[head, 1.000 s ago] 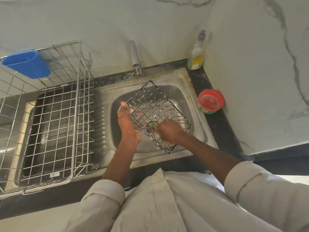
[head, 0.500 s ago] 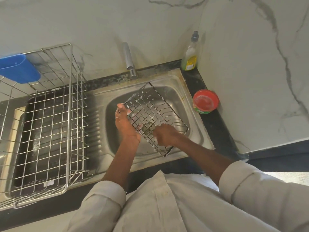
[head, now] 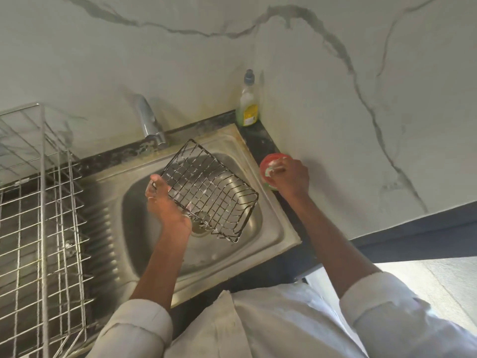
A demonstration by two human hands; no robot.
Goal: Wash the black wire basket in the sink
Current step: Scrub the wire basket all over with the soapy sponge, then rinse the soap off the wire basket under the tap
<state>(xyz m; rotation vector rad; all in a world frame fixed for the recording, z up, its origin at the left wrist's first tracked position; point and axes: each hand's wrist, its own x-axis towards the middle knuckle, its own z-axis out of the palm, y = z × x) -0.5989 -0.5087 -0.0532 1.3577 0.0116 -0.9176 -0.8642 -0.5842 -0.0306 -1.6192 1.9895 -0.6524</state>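
The black wire basket (head: 214, 187) hangs tilted over the steel sink (head: 281, 236), its open side facing up and right, with foam on its wires. My left hand (head: 165, 205) grips its left rim near the corner. My right hand (head: 291, 177) is off the basket and reaches into the red soap tub (head: 268, 161) on the counter to the right of the sink. Its curled fingertips pinch a small greenish-white scrub pad (head: 269, 172) against the soap. Most of the pad is hidden by the fingers.
The tap (head: 151, 125) stands behind the sink, just above the basket's far corner. A dish-soap bottle (head: 247, 107) sits in the back right corner against the marble wall. A large steel drying rack (head: 44, 228) fills the drainboard on the left.
My right hand left the basket and moved right to the red soap tub. My left hand lifted and tilted the basket higher over the sink. The view shifted left and up.
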